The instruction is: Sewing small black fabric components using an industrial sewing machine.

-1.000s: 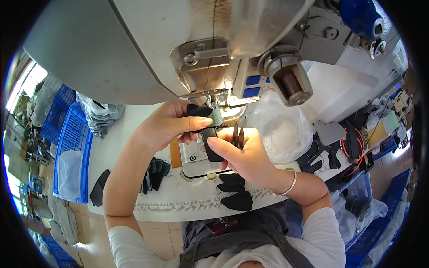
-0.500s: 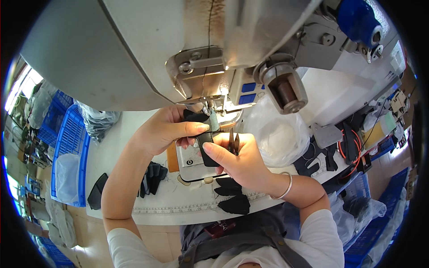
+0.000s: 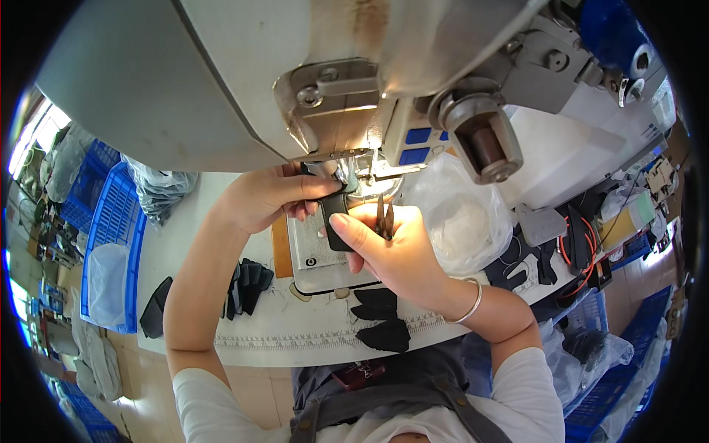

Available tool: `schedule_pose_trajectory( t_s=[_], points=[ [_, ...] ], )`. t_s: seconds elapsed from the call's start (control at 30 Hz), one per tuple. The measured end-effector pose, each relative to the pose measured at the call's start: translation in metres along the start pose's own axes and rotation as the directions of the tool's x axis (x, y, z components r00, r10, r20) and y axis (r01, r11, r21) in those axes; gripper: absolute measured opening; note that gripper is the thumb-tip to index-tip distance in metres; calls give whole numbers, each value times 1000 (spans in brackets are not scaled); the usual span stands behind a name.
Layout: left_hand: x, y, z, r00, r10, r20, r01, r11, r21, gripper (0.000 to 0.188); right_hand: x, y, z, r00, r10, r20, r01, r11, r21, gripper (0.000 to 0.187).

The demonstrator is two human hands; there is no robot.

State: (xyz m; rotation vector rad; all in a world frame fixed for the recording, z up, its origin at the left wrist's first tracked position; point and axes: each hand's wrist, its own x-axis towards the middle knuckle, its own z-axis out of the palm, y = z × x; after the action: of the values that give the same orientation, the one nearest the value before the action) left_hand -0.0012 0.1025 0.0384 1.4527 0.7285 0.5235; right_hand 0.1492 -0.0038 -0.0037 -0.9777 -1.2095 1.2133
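Under the sewing machine [image 3: 221, 81], close to its presser foot [image 3: 347, 174], I hold a small black fabric piece [image 3: 337, 221] with both hands. My left hand [image 3: 269, 198] pinches its far end between thumb and fingers, right by the needle area. The thumb of my right hand [image 3: 391, 244] lies on the piece's near end, with fingers beneath it. Dark thread snips [image 3: 384, 220] are tucked in that same right hand, blades pointing away from me. The needle tip and the fabric's far edge are hidden by the fingers and the machine.
Black fabric pieces lie in a fanned stack [image 3: 249, 286] at left and near the table's front edge [image 3: 382, 336]. A white plastic bag [image 3: 461, 225] sits right of my hands. Blue crates [image 3: 111, 251] stand beyond the table's left side; orange cable [image 3: 588, 258] is at right.
Both hands have shifted slightly away from me, carrying the black fabric piece closer to the presser foot. The dark thread seen along the machine head earlier no longer shows.
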Motion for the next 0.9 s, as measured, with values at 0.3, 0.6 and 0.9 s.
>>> schedule_pose_trajectory(
  t_s=[0.3, 0.6, 0.9],
  points=[
    [2, -2, -7, 1000, -8, 7, 8, 996, -86, 16, 1, 1, 2, 1000, -15, -11, 15, 1000, -23, 34],
    [4, -7, -9, 999, -29, -22, 27, 995, -92, 14, 1, 0, 1, 1000, -15, -3, 15, 999, -39, 33],
    [9, -9, -14, 999, -52, -5, 51, 993, -110, 12, 3, 3, 2, 997, -75, -15, 74, 994, -74, 32]
  ],
)
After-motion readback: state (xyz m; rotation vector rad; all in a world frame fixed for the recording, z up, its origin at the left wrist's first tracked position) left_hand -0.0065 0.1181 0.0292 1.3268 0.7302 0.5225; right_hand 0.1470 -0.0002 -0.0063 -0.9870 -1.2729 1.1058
